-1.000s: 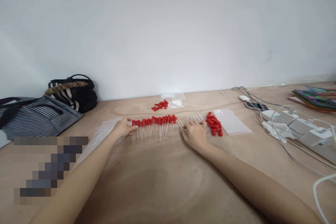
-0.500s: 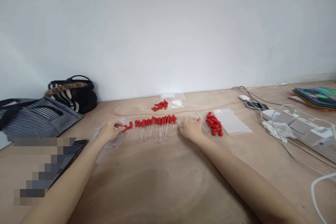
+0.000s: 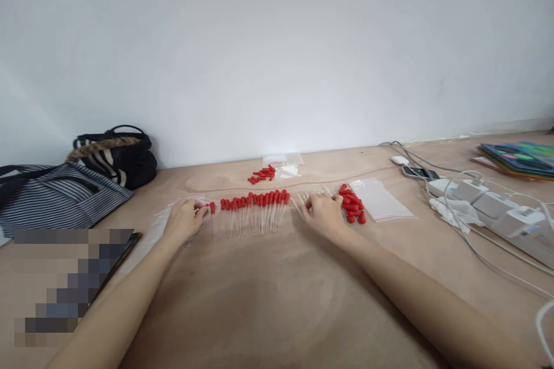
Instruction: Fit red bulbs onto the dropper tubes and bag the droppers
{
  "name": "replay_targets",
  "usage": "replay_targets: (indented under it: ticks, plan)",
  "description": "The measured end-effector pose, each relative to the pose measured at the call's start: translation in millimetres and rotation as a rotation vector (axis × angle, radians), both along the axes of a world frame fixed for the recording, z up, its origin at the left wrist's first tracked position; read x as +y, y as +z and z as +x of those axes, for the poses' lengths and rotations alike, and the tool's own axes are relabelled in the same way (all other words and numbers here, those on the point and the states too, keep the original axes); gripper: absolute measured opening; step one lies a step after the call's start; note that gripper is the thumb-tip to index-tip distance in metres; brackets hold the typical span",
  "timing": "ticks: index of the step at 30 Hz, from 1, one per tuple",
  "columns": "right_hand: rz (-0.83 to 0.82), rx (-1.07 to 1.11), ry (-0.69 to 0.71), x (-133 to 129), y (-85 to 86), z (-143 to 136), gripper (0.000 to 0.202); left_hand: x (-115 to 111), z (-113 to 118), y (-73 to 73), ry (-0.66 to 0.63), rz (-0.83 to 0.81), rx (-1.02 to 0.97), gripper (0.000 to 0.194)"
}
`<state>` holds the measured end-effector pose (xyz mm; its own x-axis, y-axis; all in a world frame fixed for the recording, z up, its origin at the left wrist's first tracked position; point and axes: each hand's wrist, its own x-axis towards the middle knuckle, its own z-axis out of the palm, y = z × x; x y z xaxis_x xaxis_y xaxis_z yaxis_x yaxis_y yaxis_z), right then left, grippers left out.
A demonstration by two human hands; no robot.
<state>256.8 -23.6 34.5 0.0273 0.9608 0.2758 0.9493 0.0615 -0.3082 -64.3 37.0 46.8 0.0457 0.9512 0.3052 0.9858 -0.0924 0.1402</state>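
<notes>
My left hand (image 3: 184,221) is closed at the left end of a row of droppers, its fingertips pinched on a small red rubber bulb (image 3: 205,206), mostly hidden. Just right of these fingertips lies a dropper (image 3: 212,207) with its red bulb away from me. Several more droppers (image 3: 261,200) lie side by side, clear tubes towards me. Over a loose heap of clear glass tubes (image 3: 295,203) rests my right hand (image 3: 326,216), fingers bent and somewhat apart, touching the tubes. Its fingertips are partly hidden. A pile of red bulbs (image 3: 352,203) lies right beside it.
Behind the row are more red bulbs (image 3: 262,173) and clear tubes (image 3: 289,170). A zip bag (image 3: 381,200) lies right of the bulb pile, other plastic under my left hand. Chargers and cables (image 3: 485,199) spread at right. Bags (image 3: 99,176) stand at left.
My left hand has shifted slightly right along the row, and its fingers have drawn in. My right hand has moved a little right and lifted its knuckles, with the fingers more spread.
</notes>
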Motion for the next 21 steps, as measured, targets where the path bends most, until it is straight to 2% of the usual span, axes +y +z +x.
replay_targets:
  ticks: [2,3,5,8,11,16,21]
  plan:
    - [0.132,0.013,0.048,-12.3,-5.4,6.6,0.025,-13.5,13.1,1.5,-0.018,0.024,-0.093,0.018]
    - [0.189,0.015,0.077,-18.3,-8.4,9.5,0.024,-22.8,23.4,1.3,-0.049,0.022,-0.224,0.016]
    - [0.276,0.023,0.155,-28.9,-14.0,13.5,0.023,-44.5,50.4,-1.5,-0.199,-0.051,-0.524,0.012]
    - [0.327,0.041,0.312,-40.5,-19.4,14.2,0.018,-75.3,95.1,-11.2,-0.383,-0.227,-0.875,0.016]
    - [0.31,0.078,0.44,-47.9,-21.8,9.5,0.016,-92.3,125.7,-23.7,-0.492,-0.343,-0.982,0.015]
    - [0.254,0.168,0.491,-54.4,-24.2,-1.7,0.017,-96.8,137.3,-38.4,-0.551,-0.383,-1.085,0.013]
    - [0.27,0.175,0.503,-56.4,-25.5,-6.7,0.017,-97.3,136.3,-40.8,-0.506,-0.381,-1.157,0.013]
